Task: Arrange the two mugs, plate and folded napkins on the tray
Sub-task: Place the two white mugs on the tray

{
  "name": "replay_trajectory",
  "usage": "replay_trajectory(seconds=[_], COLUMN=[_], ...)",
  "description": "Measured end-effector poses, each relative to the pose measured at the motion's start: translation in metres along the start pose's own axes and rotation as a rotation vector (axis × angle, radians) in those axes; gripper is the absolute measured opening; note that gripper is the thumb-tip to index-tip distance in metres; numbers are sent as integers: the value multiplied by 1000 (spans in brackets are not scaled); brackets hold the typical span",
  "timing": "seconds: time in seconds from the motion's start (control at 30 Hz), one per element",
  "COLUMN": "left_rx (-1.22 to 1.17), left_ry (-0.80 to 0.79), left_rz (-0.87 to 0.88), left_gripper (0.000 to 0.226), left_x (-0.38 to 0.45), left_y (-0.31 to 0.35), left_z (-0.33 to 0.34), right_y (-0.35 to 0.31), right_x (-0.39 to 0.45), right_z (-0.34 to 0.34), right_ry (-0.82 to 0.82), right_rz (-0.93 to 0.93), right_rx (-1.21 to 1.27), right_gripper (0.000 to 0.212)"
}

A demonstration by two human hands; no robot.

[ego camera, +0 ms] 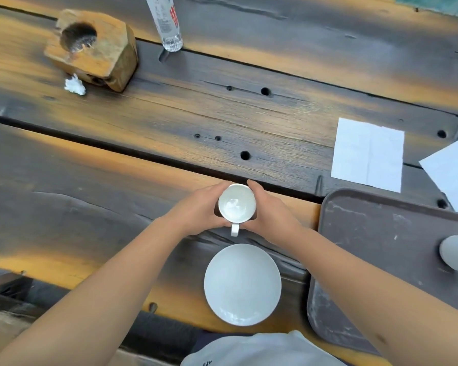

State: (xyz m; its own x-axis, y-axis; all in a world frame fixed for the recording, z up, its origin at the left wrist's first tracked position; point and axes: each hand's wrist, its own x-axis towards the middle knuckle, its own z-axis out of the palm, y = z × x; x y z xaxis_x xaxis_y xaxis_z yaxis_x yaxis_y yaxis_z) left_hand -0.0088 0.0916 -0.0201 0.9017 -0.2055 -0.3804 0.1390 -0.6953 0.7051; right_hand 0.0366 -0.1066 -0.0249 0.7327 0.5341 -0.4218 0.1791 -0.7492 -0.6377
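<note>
Because both hands cup the white ceramic mug [237,203], left grip [200,211] and right grip [271,211] holding its sides, transfer to the brown plastic tray [368,233] should be steady

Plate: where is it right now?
In the head view the plate lies on the table, left of the tray, just nearer than the mug both hands hold.

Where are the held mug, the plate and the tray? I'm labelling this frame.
held mug [236,203]: head view, inside of its bowl.
plate [242,284]: head view, centre of its face.
tray [376,233]: head view, bare floor near its left rim.
</note>
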Motion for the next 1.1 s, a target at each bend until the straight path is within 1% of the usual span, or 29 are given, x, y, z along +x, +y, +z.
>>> replay_trajectory(seconds=[0.03,0.13,0.3,0.43,0.63,0.83,0.97,1.03,1.1], left_rx=[8,22,4,0,23,-6,18,28,27], left_ry=[1,21,35,40,-6,-50,-69,-61,-59], left_rz=[6,22,59,86,105,146,149,169,188], left_gripper=[77,82,79,77,85,79,88,89,85], left_x=[0,2,8,16,32,49,62,68,74], left_y=[3,14,45,74,116,158,177,187,196], left_z=[1,7,24,42,82,119,144,155,164], right_y=[2,11,33,54,93,133,161,174,185], right_x=[-4,-17,-41,-66,-111,-150,-169,-176,-182], right_z=[-2,-11,-28,-44,-68,-89,-98,-101,-105], right_ry=[20,70,102,131,190,242,253,259,264], right_rz=[-5,-20,1,48,112,133,176,200,209], right_rx=[17,53,102,164,218,257,269,306,333], right_gripper=[98,82,87,82,80,81,86,83,78])
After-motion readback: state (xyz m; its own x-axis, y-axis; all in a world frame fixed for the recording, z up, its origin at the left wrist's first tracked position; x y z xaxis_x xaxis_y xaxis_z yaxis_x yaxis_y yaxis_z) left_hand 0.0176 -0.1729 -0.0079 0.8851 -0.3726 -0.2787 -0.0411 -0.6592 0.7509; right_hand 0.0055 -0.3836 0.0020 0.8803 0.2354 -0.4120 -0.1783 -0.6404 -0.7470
